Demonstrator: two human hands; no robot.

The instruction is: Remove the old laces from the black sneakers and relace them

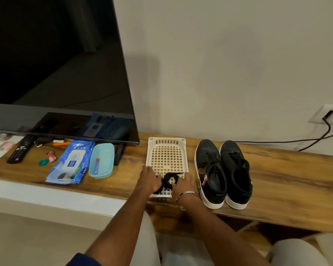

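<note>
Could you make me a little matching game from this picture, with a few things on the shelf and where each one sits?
Things:
1. black sneakers
2. coiled black laces
3. remote control
4. orange-capped tube

Places:
A. in the light blue tray
B. far left, below the television
C. in the white basket, at both hands
D. right of the basket

Pairs: 1-D, 2-C, 3-B, 4-A

Both hands, left hand [149,179] and right hand [185,183], grip black laces [169,179] in white basket [166,150]
</note>
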